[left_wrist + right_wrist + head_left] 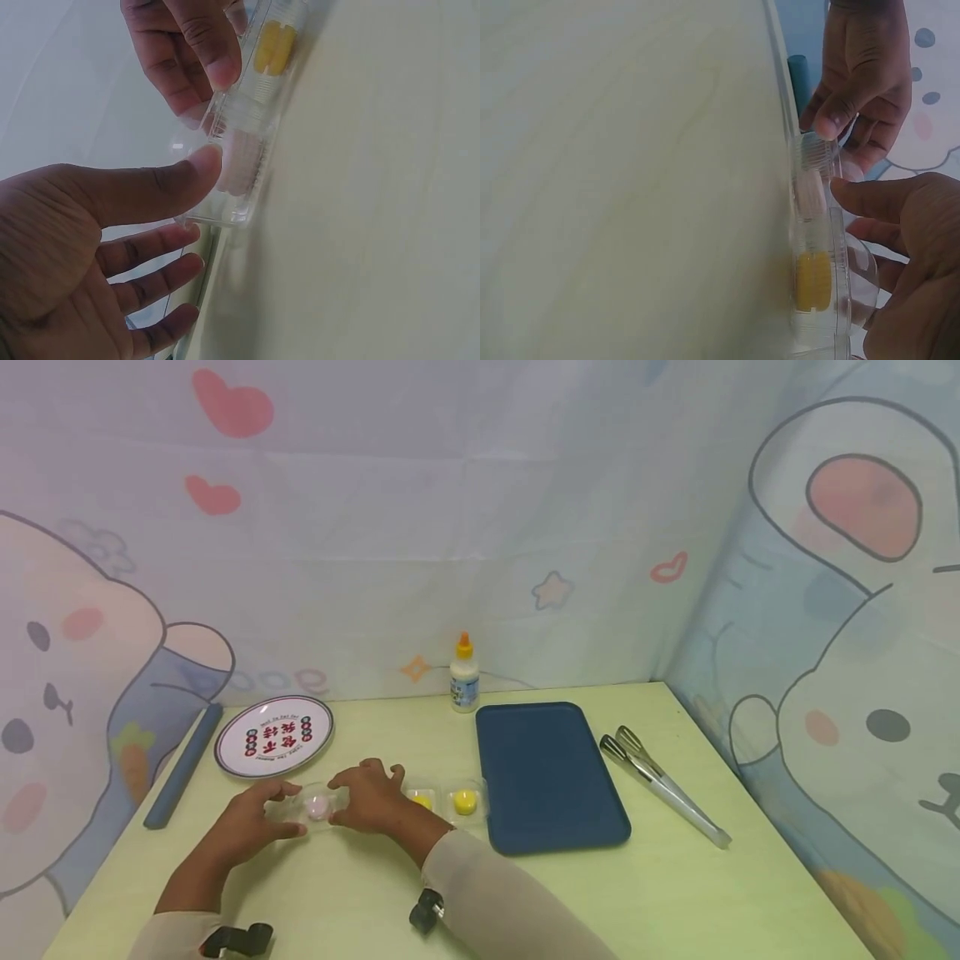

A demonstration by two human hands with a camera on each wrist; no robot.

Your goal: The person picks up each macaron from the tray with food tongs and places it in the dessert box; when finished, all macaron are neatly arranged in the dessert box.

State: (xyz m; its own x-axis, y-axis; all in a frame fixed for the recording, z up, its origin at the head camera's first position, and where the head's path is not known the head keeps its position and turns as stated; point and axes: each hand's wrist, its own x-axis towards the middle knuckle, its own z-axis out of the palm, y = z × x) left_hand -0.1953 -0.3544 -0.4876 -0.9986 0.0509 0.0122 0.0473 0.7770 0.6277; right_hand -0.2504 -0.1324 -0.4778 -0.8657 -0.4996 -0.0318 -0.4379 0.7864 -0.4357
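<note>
On the table stands a row of clear plastic boxes with domed lids, with a pink round treat (318, 807) in the leftmost clear box (817, 150). My left hand (251, 822) pinches that box's left end, thumb on the near side and fingers behind. My right hand (371, 797) grips the same box from the right, its thumb at the near rim. Past the right hand, one yellow round treat (422, 800) is partly hidden by the wrist, and another yellow treat (465, 802) sits in the end box. The wrist views show ridged sides on the treats.
A white plate (274, 737) with red lettering lies behind the left hand, a grey-blue rod (183, 767) left of it. A dark blue tray (551, 777) lies right of the boxes, metal tongs (667, 789) beyond. A yellow-capped bottle (465, 677) stands at the back edge.
</note>
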